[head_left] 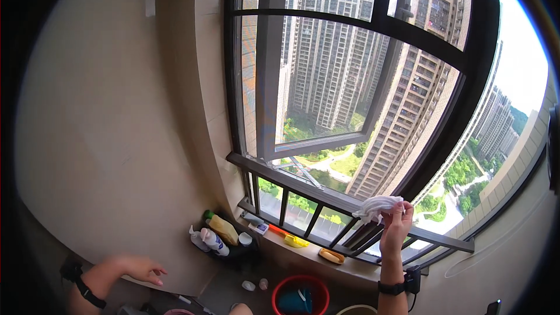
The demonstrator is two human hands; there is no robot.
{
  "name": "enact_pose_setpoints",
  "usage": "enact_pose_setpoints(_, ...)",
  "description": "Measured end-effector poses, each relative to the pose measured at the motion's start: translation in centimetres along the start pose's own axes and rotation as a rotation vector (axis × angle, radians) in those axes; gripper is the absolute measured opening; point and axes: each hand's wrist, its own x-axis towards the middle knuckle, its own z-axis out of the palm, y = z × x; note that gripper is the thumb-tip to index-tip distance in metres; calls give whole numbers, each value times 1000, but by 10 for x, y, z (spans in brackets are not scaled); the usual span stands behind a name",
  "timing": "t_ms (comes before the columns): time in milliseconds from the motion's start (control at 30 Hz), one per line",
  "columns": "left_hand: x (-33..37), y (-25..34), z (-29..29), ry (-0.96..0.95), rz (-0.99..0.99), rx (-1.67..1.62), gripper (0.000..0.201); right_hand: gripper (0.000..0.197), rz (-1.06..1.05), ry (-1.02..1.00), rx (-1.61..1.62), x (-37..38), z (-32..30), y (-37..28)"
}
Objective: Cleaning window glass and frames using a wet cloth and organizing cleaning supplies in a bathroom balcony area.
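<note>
My right hand (396, 228) is raised at the window, its fingers closed on a bunched white cloth (375, 205). The cloth lies against or just above the dark window rail (332, 194); I cannot tell whether it touches. Low on the left, my left hand (146, 269) hangs in front of the beige wall (111, 140), holding nothing, with its fingers apart. Beyond the rail, a grey-framed window sash (326, 150) stands swung outward on a metal stay arm (304, 172).
Bottles, among them a white spray bottle (214, 242), stand in the corner. On the low ledge are a yellow-headed brush (296, 241) and a wooden-backed brush (331, 256). A red basin (276, 297) holding a teal bucket (290, 302) sits on the floor.
</note>
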Motion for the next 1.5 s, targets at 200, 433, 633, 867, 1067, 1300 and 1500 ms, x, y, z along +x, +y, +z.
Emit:
enact_pose_setpoints(200, -38, 163, -175, 625, 357, 226, 47, 14, -1002, 102, -495, 99, 127, -44)
enact_pose_setpoints(433, 5, 231, -276, 852, 753, 218, 37, 13, -1374, 557, -1012, 183, 201, -46)
enact_pose_setpoints(633, 113, 216, -300, 906, 1089, -357, 48, 14, -797, -188, -667, 70, 287, 38)
enact_pose_setpoints(867, 176, 216, -314, 525, 1113, -584, 26, 21, 21, -208, -255, 43, 257, 54)
enact_pose_setpoints(1067, 197, 221, -301, 218, 1139, -894, 13, 29, 498, -206, 57, 20, 221, 57)
enact_pose_setpoints(1300, 204, 226, -282, 100, 1068, -1056, 7, 26, 526, -182, 54, -6, 213, 45)
enact_pose_setpoints(1500, 203, 221, -290, 431, 1033, -1012, 5, 31, 441, -42, -14, 2, 176, 45)
